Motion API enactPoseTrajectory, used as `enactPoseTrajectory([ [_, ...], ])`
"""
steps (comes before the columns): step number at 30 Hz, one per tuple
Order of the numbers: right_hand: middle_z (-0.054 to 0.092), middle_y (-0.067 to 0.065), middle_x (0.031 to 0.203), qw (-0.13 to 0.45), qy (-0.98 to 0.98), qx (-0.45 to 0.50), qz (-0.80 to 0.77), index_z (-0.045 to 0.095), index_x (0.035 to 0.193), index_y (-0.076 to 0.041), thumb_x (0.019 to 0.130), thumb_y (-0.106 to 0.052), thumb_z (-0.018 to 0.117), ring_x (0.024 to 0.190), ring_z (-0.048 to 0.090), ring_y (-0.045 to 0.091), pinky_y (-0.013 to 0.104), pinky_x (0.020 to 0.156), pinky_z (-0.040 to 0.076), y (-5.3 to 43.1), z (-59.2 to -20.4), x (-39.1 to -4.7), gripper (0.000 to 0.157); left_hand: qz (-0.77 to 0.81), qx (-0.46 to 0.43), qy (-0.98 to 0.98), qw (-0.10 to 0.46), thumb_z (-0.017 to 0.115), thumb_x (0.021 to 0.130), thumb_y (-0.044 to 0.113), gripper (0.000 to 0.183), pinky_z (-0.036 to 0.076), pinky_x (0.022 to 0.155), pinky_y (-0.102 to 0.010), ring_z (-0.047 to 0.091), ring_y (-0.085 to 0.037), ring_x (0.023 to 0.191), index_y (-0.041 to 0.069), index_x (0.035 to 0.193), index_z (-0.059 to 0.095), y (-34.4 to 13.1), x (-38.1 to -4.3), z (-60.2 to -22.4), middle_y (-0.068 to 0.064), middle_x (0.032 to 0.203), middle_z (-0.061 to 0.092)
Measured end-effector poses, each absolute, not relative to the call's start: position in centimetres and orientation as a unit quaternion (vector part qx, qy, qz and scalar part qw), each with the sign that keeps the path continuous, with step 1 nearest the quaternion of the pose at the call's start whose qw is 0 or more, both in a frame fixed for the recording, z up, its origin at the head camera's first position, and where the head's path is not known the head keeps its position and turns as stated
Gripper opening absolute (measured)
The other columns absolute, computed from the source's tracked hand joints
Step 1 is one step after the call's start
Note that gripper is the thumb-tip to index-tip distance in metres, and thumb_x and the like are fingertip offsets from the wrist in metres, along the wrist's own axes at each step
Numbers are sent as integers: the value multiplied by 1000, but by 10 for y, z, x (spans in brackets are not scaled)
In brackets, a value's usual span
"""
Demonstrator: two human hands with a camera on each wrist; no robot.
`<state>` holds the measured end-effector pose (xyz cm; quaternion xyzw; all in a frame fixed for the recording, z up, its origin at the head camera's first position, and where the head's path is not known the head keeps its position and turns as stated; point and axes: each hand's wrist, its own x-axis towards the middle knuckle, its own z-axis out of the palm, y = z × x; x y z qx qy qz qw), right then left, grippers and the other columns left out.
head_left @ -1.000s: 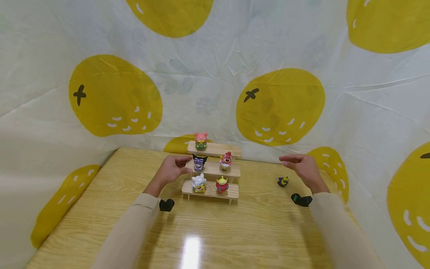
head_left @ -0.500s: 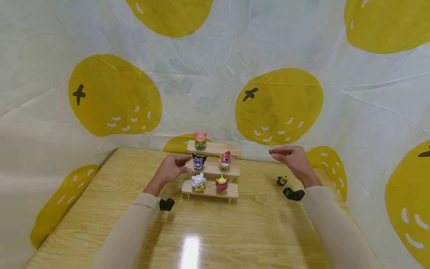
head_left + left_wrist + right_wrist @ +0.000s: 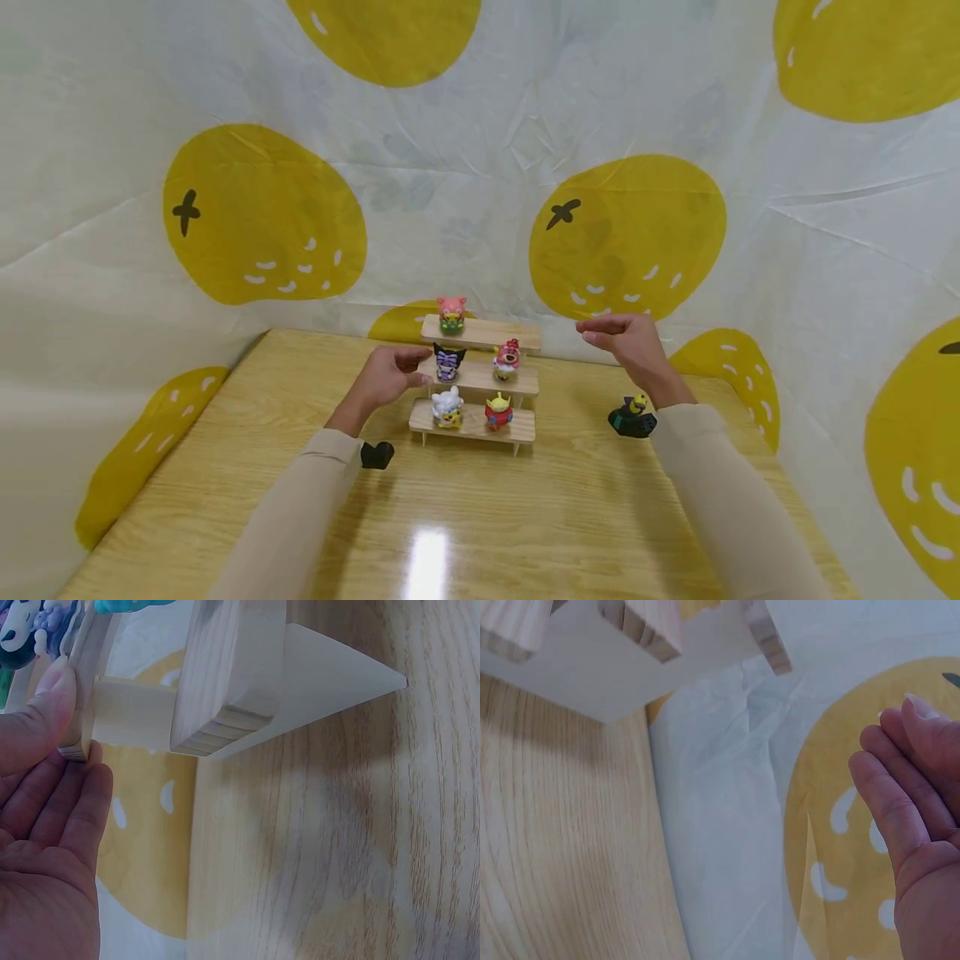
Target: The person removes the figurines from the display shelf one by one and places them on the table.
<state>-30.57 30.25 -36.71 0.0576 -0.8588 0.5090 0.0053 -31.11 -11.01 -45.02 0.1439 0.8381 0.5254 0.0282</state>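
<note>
A three-tier wooden display stand (image 3: 483, 377) stands against the back cloth. My left hand (image 3: 382, 377) grips the left end of its middle board (image 3: 81, 720), thumb on top and fingers underneath. Beside that thumb sits a purple figurine with black ears (image 3: 448, 365); a pink bear figurine (image 3: 506, 363) shares the tier. Up top is a pink figurine (image 3: 452, 317). The lowest board carries a white fluffy figurine (image 3: 447, 408) and a red, yellow-headed one (image 3: 498, 412). My right hand (image 3: 628, 342), holding nothing, hovers right of the stand, fingers extended and thumb near them.
A small dark-and-yellow figurine (image 3: 637, 403) is on the wooden table (image 3: 570, 500) at right, partly covered by the black wrist camera (image 3: 632, 422). Cream cloth with yellow fruit prints (image 3: 630, 233) walls the table's back and sides.
My right hand has moved left and slightly up, closer to the stand. The left hand keeps its place at the middle board, and the figurines stay where they were.
</note>
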Motion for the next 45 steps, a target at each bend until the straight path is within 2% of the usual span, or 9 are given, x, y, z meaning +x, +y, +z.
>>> enactPoseTrajectory([
  [2,75,9,132,8,-857,61,511,74,128,-2,101,-25,71,122,67,18,23,105,55,295,-366,-308,35,527,143,837,30,76,96,10,48,51,115,-48,61,-35,136,3,142,65,-110,-311,-450,-17,145,65],
  [4,73,14,134,8,-855,64,515,74,128,-2,101,-23,72,124,67,21,27,106,55,289,-365,-311,34,528,143,836,31,76,96,9,48,51,116,-48,61,-35,137,3,142,64,-110,-310,-449,-17,145,65],
  [9,73,16,133,8,-849,70,523,75,126,-3,101,-19,71,126,67,25,40,113,53,274,-363,-317,30,528,144,837,31,76,96,9,48,51,116,-48,60,-34,137,3,142,64,-110,-310,-448,-17,146,64],
  [21,71,19,135,-1,-849,85,521,76,125,-2,102,-18,70,133,61,34,51,117,50,252,-360,-322,29,524,142,839,32,76,95,9,49,52,115,-47,61,-34,137,3,142,64,-108,-311,-451,-16,146,64],
  [29,71,20,135,-15,-853,89,515,75,126,-2,102,-16,68,133,61,34,52,118,49,239,-355,-326,28,520,141,842,29,76,95,10,48,52,115,-47,61,-34,136,3,142,65,-109,-313,-452,-16,145,65],
  [37,72,18,134,-25,-850,91,519,75,127,-4,102,-15,69,133,62,34,57,123,41,229,-350,-331,28,521,141,841,29,76,95,9,48,52,114,-47,61,-34,136,3,142,65,-109,-313,-452,-17,145,65],
  [45,72,20,132,-21,-844,88,529,75,125,-1,101,-10,69,130,64,34,55,121,44,220,-341,-335,26,525,143,839,31,76,95,8,49,53,114,-47,61,-34,137,3,142,65,-109,-312,-450,-16,146,64],
])
